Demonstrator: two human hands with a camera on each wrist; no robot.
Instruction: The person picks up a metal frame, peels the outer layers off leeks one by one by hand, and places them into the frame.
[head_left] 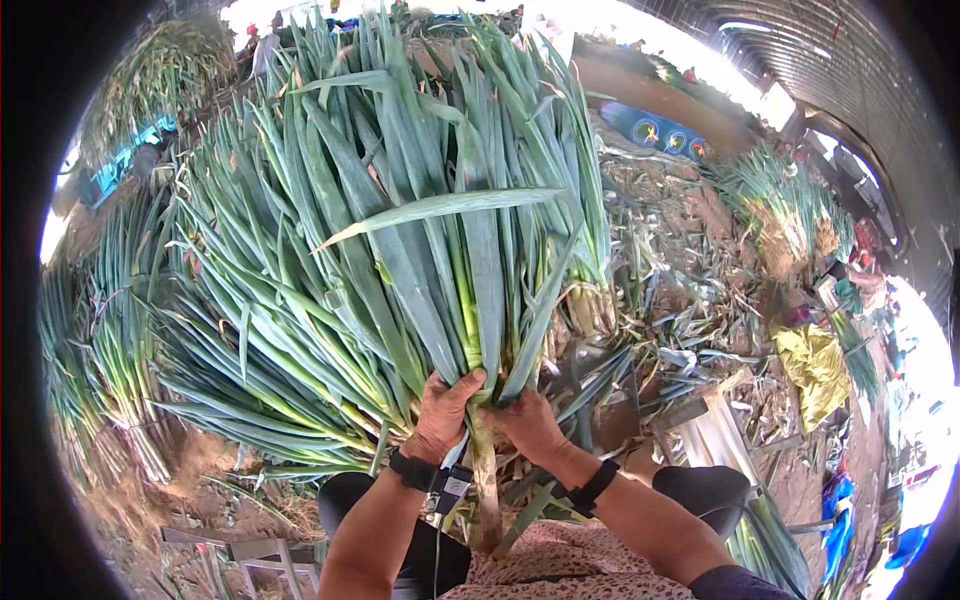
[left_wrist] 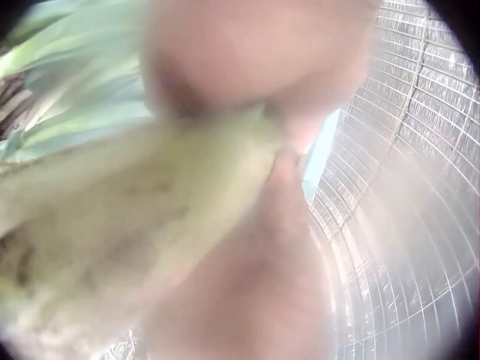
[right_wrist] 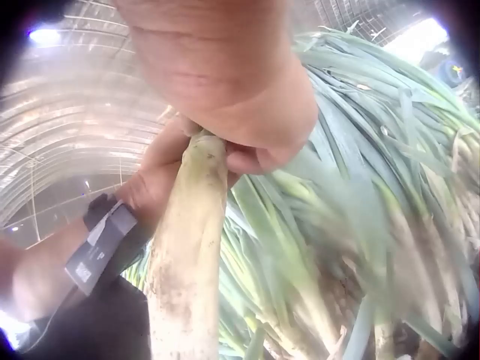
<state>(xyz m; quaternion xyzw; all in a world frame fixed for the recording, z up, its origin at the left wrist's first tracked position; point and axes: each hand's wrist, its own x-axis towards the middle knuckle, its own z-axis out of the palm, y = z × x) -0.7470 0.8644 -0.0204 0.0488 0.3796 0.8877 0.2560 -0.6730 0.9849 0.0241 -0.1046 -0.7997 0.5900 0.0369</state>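
Observation:
A leek stands between the person's thighs, its pale, soil-marked shaft pointing down and its long green leaves fanning up and away. Just below the leaves, my left hand grips it, thumb across the front. Close beside it my right hand pinches the leek where a leaf splits off to the right. In the right wrist view the shaft runs down from between both hands. The left wrist view shows the shaft blurred, very near, with fingers around its top.
A large pile of leeks spreads behind the hands and to the left. More bundles stand at far left and another at back right. Leaf scraps litter the ground. A yellow bag lies at right, near a wooden stool.

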